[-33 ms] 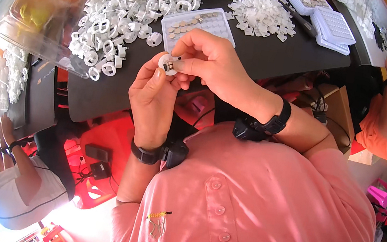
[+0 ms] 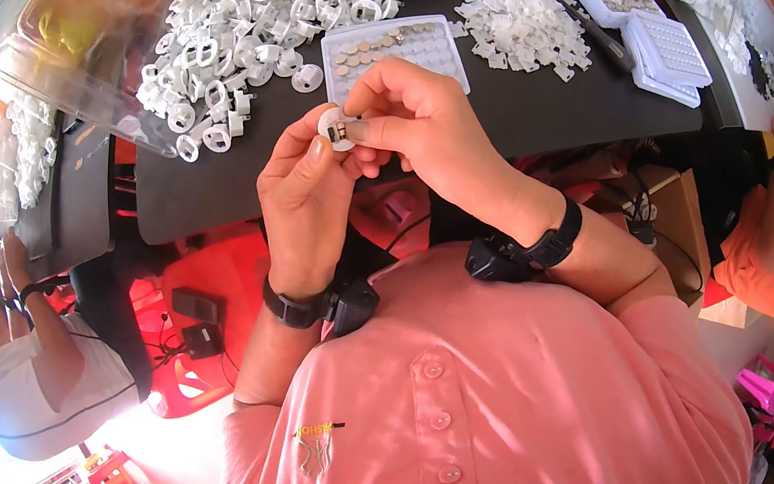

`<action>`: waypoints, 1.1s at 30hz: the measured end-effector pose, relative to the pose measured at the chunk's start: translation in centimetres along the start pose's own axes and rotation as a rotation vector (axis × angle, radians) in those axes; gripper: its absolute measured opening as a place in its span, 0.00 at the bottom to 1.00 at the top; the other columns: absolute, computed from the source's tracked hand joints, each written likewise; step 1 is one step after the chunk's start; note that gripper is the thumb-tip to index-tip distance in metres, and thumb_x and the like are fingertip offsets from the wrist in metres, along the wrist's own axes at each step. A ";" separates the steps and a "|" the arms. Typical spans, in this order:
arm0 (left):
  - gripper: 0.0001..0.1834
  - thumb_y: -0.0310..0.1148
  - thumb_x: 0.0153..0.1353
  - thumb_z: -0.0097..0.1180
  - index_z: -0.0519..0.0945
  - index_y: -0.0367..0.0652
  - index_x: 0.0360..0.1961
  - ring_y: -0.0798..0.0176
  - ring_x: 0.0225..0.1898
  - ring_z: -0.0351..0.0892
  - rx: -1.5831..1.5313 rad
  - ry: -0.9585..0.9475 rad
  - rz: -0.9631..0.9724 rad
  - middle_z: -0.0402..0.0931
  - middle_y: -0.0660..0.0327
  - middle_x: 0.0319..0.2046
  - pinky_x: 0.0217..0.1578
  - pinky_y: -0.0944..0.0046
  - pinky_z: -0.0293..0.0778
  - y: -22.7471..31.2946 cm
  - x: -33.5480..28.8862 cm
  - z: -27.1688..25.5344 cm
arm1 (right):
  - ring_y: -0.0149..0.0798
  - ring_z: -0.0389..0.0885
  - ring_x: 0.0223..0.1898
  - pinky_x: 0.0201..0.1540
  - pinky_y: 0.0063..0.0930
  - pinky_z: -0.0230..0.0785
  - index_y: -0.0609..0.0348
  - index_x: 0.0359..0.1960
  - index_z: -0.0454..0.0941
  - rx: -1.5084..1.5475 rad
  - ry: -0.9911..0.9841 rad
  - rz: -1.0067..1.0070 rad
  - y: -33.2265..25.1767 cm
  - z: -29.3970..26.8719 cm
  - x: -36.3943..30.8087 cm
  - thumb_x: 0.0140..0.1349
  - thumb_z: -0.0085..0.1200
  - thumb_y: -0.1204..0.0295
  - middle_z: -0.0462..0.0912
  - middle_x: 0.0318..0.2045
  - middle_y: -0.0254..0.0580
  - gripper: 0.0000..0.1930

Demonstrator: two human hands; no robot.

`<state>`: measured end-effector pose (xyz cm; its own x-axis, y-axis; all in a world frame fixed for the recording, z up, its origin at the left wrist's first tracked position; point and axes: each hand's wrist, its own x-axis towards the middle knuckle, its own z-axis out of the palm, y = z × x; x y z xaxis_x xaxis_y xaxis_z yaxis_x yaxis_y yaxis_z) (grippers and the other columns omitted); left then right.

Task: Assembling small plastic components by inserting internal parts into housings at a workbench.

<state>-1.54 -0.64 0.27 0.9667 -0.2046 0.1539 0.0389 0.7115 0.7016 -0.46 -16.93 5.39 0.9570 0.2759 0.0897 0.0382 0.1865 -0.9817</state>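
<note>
We're mid-assembly on 1 piece, by the look of it; a heap of white ring-shaped parts (image 2: 222, 39) on the counter (image 2: 568, 119) looks left to do, finished count unclear. The white round plastic part (image 2: 328, 119) is between our hands, just in front of the tray (image 2: 427, 64), dark slot and metallic glint on its face. Left hand (image 2: 309, 191) fingers grip its rim, right hand (image 2: 430, 132) fingers pinch narrow on its other side.

Tray (image 2: 427, 54) right of ring heap (image 2: 227, 48)
</note>
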 end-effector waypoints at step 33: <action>0.20 0.17 0.56 0.65 0.79 0.31 0.51 0.64 0.37 0.81 0.081 0.123 0.043 0.80 0.56 0.44 0.31 0.66 0.81 -0.3 -0.5 1.5 | 0.24 0.74 0.22 0.26 0.21 0.68 0.61 0.39 0.71 -0.362 0.021 -0.358 1.7 0.2 -1.1 0.69 0.53 0.79 0.78 0.27 0.36 0.03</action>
<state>-2.43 -1.79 1.04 0.9910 -0.0875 0.1018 -0.0188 0.6603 0.7508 -1.47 -16.71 3.70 0.8711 0.2346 0.4315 0.4586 -0.0737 -0.8856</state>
